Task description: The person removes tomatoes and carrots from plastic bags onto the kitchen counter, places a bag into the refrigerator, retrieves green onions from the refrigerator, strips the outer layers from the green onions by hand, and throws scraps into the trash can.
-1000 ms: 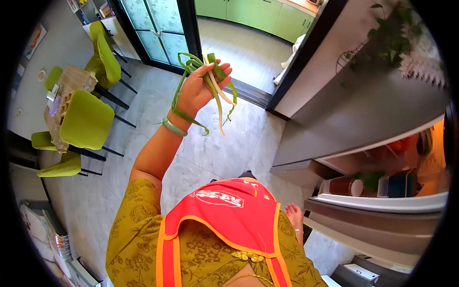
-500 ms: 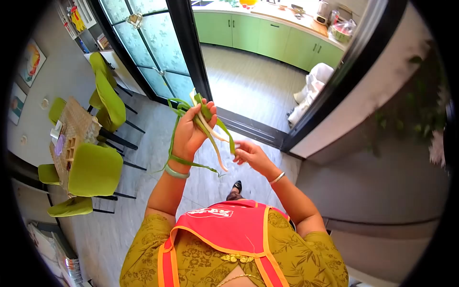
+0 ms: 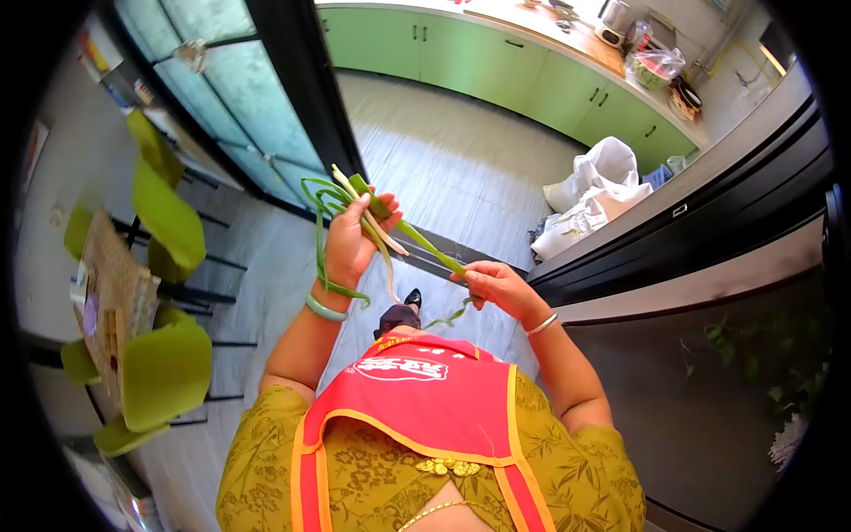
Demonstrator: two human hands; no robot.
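My left hand (image 3: 352,239) is closed around a small bunch of green onions (image 3: 381,232), their pale stalks poking out on both sides. Long green leaves curl over that wrist, beside a jade-coloured bangle (image 3: 325,308). One flat green leaf (image 3: 432,248) stretches from the bunch across to my right hand (image 3: 499,289), which pinches it between thumb and fingers. A thin end of leaf (image 3: 452,315) dangles below the right hand. Both hands are in front of a red apron (image 3: 399,381) with orange edging.
A doorway with a floor track (image 3: 443,250) lies ahead, beside a framed glass door (image 3: 222,89). Beyond it are green cabinets (image 3: 496,66) and white sacks (image 3: 598,191). Green chairs (image 3: 167,372) surround a table (image 3: 124,275) at left. A dark panel (image 3: 691,239) stands right.
My right hand has taken hold of the leaf and drawn it out to the right. The view has shifted toward the doorway, with one foot forward near the threshold.
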